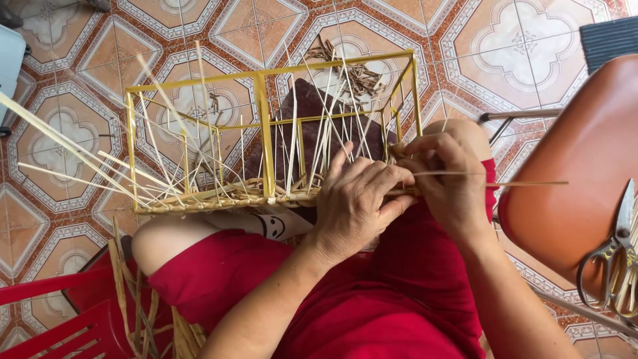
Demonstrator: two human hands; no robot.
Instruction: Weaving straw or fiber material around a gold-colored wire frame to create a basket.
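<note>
Head view, left to right: red chair point(46, 319) bottom left with spare strips point(133, 299) lying beside it; loose stakes point(73, 156) fan out wide from the frame's left end, unbound. Yellow wire frame point(266, 133) sits on the person's lap over red cloth, tilted away from the camera, with a woven band point(219, 196) along its near bottom rail and thin uprights standing through it. Left hand point(355, 199) lies flat over the band near the right end, fingers spread and pressing the weave down, not closed on anything I can see. Right hand point(445, 176) is just beside it, touching, fingers pinched narrow on a thin strip point(505, 183) that runs out to the right. Orange seat point(585, 173) at far right carries scissors point(615, 256) on its edge. Risks: the strip looks dry and thin, so a sharp bend at the pinch could snap it; if the left hand eases off, the last rows may spring loose; free stakes on the left could snag or kink; scissors sit near the seat edge and a knock could drop them.
</note>
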